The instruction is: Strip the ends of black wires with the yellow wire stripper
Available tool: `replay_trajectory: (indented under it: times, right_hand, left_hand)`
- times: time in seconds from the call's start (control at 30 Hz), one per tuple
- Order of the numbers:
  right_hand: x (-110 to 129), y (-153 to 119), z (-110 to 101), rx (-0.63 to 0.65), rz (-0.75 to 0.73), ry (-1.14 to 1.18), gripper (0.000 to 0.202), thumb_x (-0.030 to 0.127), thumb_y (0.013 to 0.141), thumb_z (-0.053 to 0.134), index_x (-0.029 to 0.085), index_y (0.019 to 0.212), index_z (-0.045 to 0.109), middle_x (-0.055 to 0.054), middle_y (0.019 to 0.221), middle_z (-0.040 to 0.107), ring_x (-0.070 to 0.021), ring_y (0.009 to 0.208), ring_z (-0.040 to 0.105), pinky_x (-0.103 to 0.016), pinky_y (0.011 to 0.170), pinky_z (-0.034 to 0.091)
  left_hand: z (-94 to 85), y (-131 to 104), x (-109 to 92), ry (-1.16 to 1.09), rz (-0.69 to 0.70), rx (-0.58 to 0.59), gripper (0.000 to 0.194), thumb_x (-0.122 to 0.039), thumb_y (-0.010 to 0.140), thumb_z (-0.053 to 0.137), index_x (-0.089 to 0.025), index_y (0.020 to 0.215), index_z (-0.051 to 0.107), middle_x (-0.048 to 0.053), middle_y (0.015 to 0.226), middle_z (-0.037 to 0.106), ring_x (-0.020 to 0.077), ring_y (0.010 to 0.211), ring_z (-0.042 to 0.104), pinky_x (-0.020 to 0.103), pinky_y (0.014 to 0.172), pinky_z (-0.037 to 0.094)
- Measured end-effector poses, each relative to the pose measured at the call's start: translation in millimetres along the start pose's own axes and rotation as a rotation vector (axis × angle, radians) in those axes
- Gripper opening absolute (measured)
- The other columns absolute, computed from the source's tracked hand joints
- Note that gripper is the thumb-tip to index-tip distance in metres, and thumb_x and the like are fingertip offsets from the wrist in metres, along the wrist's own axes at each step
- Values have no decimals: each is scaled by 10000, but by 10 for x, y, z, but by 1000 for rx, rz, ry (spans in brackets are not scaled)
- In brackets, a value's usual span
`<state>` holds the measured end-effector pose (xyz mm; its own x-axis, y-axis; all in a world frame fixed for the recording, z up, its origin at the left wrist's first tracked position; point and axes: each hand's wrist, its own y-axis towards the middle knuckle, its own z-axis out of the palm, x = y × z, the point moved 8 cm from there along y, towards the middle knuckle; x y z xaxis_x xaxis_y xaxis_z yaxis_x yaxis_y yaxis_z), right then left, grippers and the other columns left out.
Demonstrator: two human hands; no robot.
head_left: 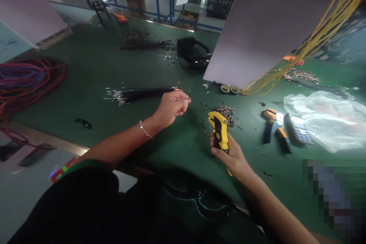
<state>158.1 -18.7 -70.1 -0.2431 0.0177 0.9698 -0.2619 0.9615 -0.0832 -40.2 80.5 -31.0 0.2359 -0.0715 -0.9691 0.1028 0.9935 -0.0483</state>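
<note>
My left hand [173, 107] is closed in a pinch on a short black wire [189, 93], whose end sticks up past the fingertips. Behind that hand lies a bundle of black wires [143, 93], with pale tips at its left end and coppery ones at its right. My right hand [230, 154] is wrapped round a yellow and black wire stripper [219, 129], its jaw end pointing away from me. Just beyond the tool is a heap of small cut wire ends [227, 113]. The two hands are apart.
To the right lie an orange and black hand tool [276, 127], a keypad phone [299, 129] and clear plastic bags [337, 118]. Yellow wires [309, 51] hang beside a grey panel [263, 23]. Tape rolls [229, 89] and a black headset-like object [193, 51] stand farther back. Red wire coils [28, 80] lie left.
</note>
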Motion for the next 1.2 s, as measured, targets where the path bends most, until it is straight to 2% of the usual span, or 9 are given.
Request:
replay_trajectory:
  times: [0.1, 0.23, 0.37, 0.5, 0.6, 0.67, 0.83, 1.0, 1.2]
  right_hand:
    - [130, -21, 5, -32, -79, -348, 297, 297, 787, 590, 201, 1061, 528, -48, 875, 605, -202, 755, 565, -349, 696, 465]
    - [228, -56, 197, -11, -239, -697, 373, 265, 766, 579, 156, 1120, 539, -120, 990, 628, -264, 844, 598, -399, 744, 477]
    - [228, -101, 423, 44, -335, -898, 368, 257, 784, 584, 139, 1131, 562, -140, 994, 640, -298, 911, 592, -430, 798, 468]
    - [268, -139, 486, 59, -362, -1006, 332, 271, 792, 605, 163, 1106, 599, -124, 963, 646, -284, 884, 582, -422, 780, 455]
    - [319, -150, 453, 86, -363, -950, 322, 270, 791, 612, 165, 1095, 619, -129, 981, 657, -288, 897, 587, -432, 783, 469]
    - [372, -139, 374, 55, -355, -841, 285, 273, 813, 598, 168, 1075, 637, -139, 1019, 667, -296, 938, 601, -454, 815, 480]
    - [426, -27, 193, -15, -207, -364, 174, 319, 857, 586, 209, 953, 680, -80, 910, 711, -210, 796, 662, -378, 759, 530]
    - [423, 139, 251, 10, -87, -164, 209, 354, 814, 626, 200, 941, 687, -35, 798, 718, -178, 731, 662, -331, 695, 532]
    - [417, 221, 336, 57, -69, -54, 148, 290, 813, 570, 194, 797, 682, -13, 674, 679, -147, 626, 629, -312, 644, 514]
  left_hand:
    - [13, -56, -142, 31, 89, 0, 24, -124, 690, 602, -133, 684, 624, -18, 494, 510, 36, 407, 377, 184, 386, 223]
    - [54, -145, -272, 93, 171, -7, 38, -139, 723, 603, -151, 693, 621, -12, 534, 523, 46, 443, 405, 194, 411, 276]
    - [84, -203, -314, 146, 220, 1, 64, -153, 764, 585, -161, 713, 622, -20, 532, 520, 47, 442, 393, 199, 428, 307]
    - [100, -261, -337, 284, 256, -7, 81, -191, 791, 581, -162, 738, 634, -26, 527, 524, 57, 471, 423, 192, 466, 356]
    - [122, -305, -356, 353, 266, -16, 85, -203, 795, 585, -160, 744, 638, -23, 545, 541, 64, 496, 446, 193, 497, 384]
    - [156, -331, -367, 370, 271, -3, 89, -204, 796, 586, -160, 736, 634, -27, 541, 539, 66, 496, 447, 195, 508, 390]
    - [268, -425, -418, 442, 327, 48, 112, -190, 818, 558, -160, 740, 633, -28, 538, 530, 73, 498, 453, 206, 524, 395]
    - [387, -554, -466, 535, 366, 90, 136, -161, 830, 543, -162, 740, 645, -25, 543, 547, 74, 506, 467, 210, 537, 390]
    - [422, -593, -448, 514, 287, 99, 119, -153, 809, 565, -162, 735, 657, -24, 533, 557, 70, 485, 464, 208, 515, 384]
